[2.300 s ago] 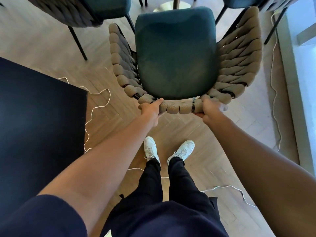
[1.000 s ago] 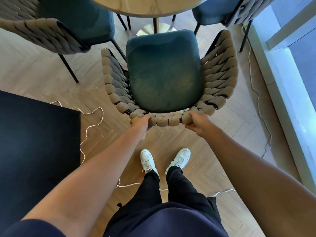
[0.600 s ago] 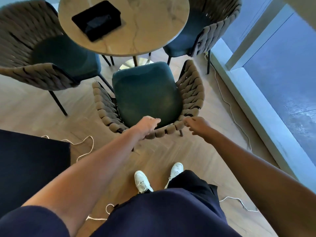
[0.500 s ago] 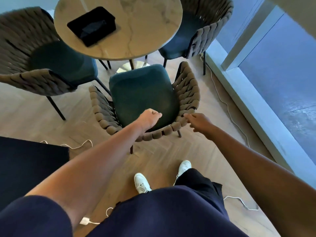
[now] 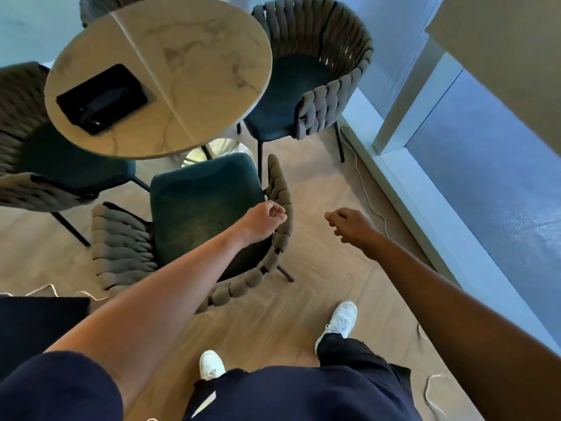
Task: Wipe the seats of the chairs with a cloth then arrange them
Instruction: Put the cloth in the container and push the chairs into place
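The arranging step is judged to be in hand: the near chair (image 5: 200,214), at the centre of the frame, is set with the front of its blue seat tucked just under the edge of the round desk (image 5: 182,56), and neither hand is seen on it. The left hand (image 5: 264,218) is held above the chair's right armrest with its fingers loosely curled, and nothing is held in it. The right hand (image 5: 349,224) is seen further right, over the bare wooden floor (image 5: 318,192), loosely curled as well and empty. No cloth can be made out anywhere in the frame.

Two more chairs are placed round the desk: one at the upper right (image 5: 309,80) and one at the left edge (image 5: 45,147); the back of a further one is glimpsed at the top of the frame. Whether their seats have been wiped cannot be told. The next move is judged to call for a turn toward the upper-right chair, whose back would have to be gripped with both hands if it is to be shifted.

A black tray (image 5: 100,97) is set on the desk at the upper left. A white cable (image 5: 372,192) is trailed along the floor beside the window ledge, and more cable is seen at the lower right and lower left; these could be caught by feet or chair legs. A dark surface (image 5: 36,326) is seen at the lower left
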Motion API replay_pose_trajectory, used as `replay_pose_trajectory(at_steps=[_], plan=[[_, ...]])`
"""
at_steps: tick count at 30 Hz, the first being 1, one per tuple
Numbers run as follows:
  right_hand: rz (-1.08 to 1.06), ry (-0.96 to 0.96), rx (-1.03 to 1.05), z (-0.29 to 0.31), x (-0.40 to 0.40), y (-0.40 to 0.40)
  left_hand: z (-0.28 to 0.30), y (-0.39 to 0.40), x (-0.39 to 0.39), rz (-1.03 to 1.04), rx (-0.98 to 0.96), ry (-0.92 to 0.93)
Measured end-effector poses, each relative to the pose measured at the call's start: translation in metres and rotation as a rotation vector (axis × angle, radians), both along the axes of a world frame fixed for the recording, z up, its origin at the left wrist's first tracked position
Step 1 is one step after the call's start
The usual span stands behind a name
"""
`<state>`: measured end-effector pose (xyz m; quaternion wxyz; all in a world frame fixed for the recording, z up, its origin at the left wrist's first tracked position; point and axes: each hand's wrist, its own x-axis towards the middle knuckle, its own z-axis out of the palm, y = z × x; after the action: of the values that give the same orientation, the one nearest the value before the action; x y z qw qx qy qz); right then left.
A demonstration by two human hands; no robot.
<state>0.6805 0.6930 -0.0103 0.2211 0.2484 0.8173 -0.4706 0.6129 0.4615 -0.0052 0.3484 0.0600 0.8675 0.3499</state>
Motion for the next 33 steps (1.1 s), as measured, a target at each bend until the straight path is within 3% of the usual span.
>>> replay_pose_trajectory(at_steps=[8,17,30,33], plan=[[0.025,-0.026,-0.086,0.013,-0.071,0.135,0.008,0.129,-0.056,0.17,0.081,0.028],[0.047,-0.052,-0.145,0.002,-0.18,0.198,-0.013,0.189,-0.147,0.303,0.06,0.031],[0.011,-0.131,-0.128,-0.03,-0.415,0.277,-0.067,0.269,-0.383,0.045,-0.117,0.186],[0.011,-0.146,-0.141,-0.038,-0.467,0.286,-0.072,0.28,-0.424,0.073,-0.102,0.21]])
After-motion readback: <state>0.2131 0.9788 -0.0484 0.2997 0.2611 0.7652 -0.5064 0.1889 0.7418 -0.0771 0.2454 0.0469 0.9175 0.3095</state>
